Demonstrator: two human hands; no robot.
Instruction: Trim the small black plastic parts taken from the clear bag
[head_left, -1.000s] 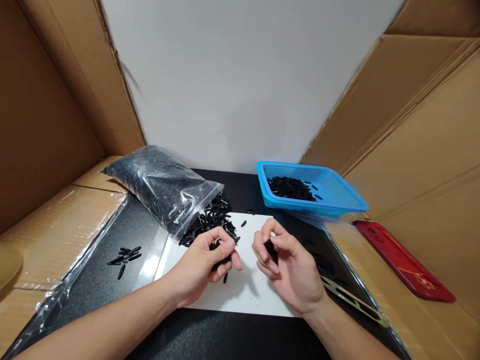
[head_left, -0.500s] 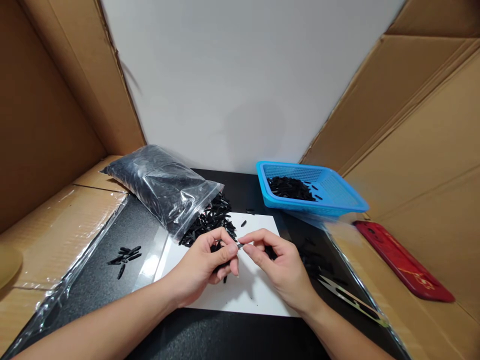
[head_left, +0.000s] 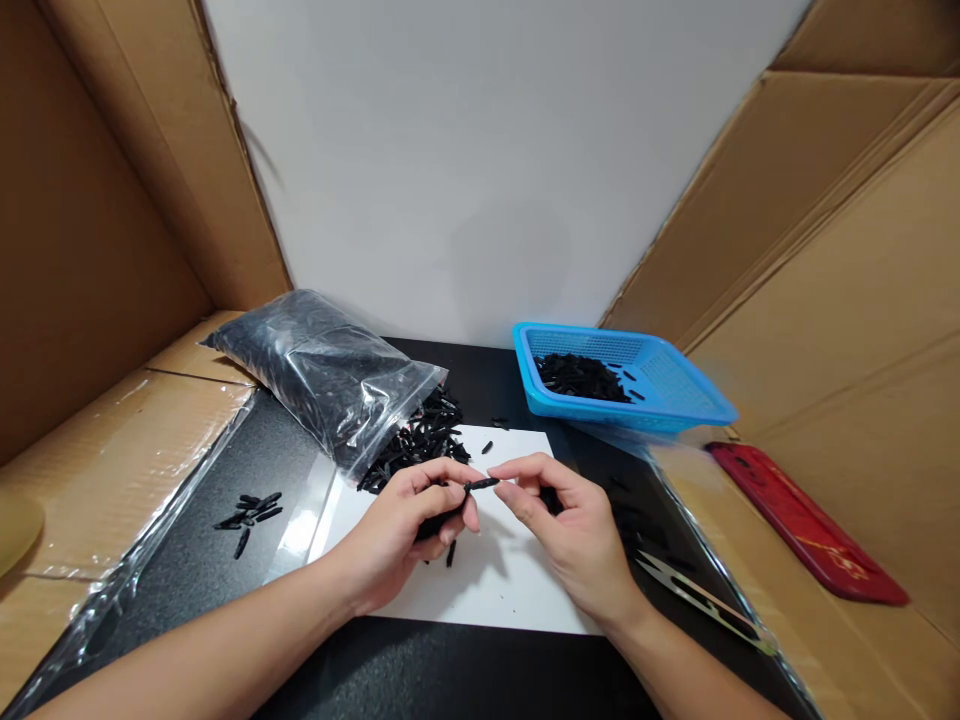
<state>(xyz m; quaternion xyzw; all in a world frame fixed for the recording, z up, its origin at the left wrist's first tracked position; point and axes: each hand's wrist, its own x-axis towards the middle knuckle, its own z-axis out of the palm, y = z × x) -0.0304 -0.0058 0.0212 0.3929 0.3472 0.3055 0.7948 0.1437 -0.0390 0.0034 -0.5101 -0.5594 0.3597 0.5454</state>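
Observation:
Between my two hands is a small black elongated piece, held almost level above a white sheet. The thumb and index finger of my left hand pinch its left end, and more dark pieces show under those curled fingers. My right hand pinches the right end with thumb and index fingertip; something dark is partly hidden behind its fingers. Just beyond my left hand, a heap of similar black pieces spills at the mouth of a clear zip bag. One loose piece lies on the sheet.
A blue basket with black pieces stands at the back right. Several pieces lie on the dark surface at left. Metal tweezers lie right of my right hand, near a red case. Cardboard walls flank both sides.
The black piece now shows lengthwise between my fingertips, where before it was mostly covered. My right hand has shifted slightly right, opening a wider gap between the hands.

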